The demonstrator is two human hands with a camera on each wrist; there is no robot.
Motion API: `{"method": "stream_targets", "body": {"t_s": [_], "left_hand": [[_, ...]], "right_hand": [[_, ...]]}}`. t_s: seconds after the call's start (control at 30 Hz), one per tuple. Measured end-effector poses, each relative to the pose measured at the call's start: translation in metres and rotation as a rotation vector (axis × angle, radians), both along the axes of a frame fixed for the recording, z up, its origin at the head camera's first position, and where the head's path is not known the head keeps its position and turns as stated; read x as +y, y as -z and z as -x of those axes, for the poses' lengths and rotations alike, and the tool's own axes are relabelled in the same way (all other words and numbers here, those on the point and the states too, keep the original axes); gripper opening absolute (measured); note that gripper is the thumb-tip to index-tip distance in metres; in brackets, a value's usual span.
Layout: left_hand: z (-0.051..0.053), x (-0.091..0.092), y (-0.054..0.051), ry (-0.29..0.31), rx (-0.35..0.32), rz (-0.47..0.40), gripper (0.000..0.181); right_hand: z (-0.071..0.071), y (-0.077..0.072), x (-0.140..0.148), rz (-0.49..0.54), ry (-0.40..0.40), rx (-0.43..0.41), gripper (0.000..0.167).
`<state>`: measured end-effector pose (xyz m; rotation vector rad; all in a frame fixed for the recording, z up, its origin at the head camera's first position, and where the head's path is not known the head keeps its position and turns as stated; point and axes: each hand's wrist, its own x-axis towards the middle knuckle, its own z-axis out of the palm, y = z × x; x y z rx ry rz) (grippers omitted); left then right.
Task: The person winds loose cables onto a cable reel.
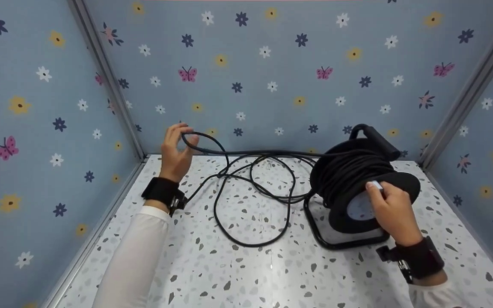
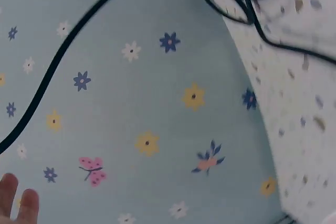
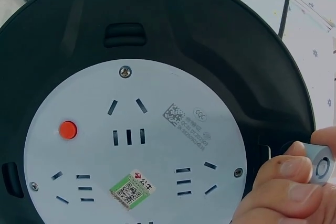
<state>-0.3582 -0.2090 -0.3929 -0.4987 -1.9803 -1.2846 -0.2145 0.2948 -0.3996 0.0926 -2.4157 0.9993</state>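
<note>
A black cable reel [image 1: 349,177] wound with black cable stands tilted on its tube frame at the right. My right hand [image 1: 394,209] pinches the small grey knob [image 3: 319,163] at the edge of the reel's side disc; the right wrist view shows sockets and a red button [image 3: 67,130] on the grey face. My left hand [image 1: 176,154] is raised at the left with fingers apart, and the cable [image 1: 246,152] loops between thumb and fingers. In the left wrist view the cable [image 2: 58,56] arcs above two fingertips [image 2: 26,205].
Loose cable loops [image 1: 253,246] lie on the speckled white surface [image 1: 229,278] between the hands. Blue flowered panels [image 1: 255,64] rise at the back and both sides, joined by grey metal strips [image 1: 105,77].
</note>
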Motion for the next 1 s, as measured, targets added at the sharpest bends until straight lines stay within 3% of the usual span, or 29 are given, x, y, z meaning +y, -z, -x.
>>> {"method": "stream_targets", "body": {"t_s": [0.1,0.17,0.23,0.3,0.4,0.53,0.63,0.7,0.8,0.9,1.0], "left_hand": [[-0.002,-0.001,0.016,0.16,-0.136,-0.168,0.072],[-0.003,0.001,0.023,0.208,-0.175,-0.2,0.072],[-0.006,0.0,0.027,0.176,-0.187,-0.159,0.066],[-0.009,-0.005,0.027,0.101,-0.186,-0.08,0.061],[-0.015,-0.018,0.02,-0.071,-0.192,0.126,0.059],[-0.022,-0.037,0.012,-0.293,-0.263,0.588,0.062],[-0.027,-0.048,0.017,-0.359,-0.353,0.905,0.059],[-0.03,-0.053,0.026,-0.326,-0.431,1.027,0.056],[-0.034,-0.057,0.043,-0.228,-0.545,1.074,0.053],[-0.035,-0.058,0.06,-0.162,-0.624,1.008,0.055],[-0.037,-0.057,0.071,-0.125,-0.634,0.904,0.052]], "right_hand": [[0.0,0.001,-0.001,0.0,-0.007,-0.004,0.042],[-0.001,0.001,-0.002,0.008,-0.004,-0.01,0.043],[-0.001,0.0,-0.001,0.019,-0.002,-0.014,0.043],[-0.001,0.0,0.0,0.027,0.006,-0.013,0.044],[0.0,-0.001,0.002,0.035,0.02,-0.009,0.044],[0.001,-0.001,0.004,0.044,0.039,-0.006,0.045],[0.001,-0.002,0.006,0.048,0.042,-0.006,0.045],[0.001,-0.002,0.006,0.045,0.041,-0.008,0.045],[0.001,-0.005,0.008,0.046,0.043,-0.015,0.045],[0.002,-0.006,0.01,0.052,0.053,-0.029,0.046],[0.003,-0.006,0.013,0.061,0.065,-0.04,0.046]]}}
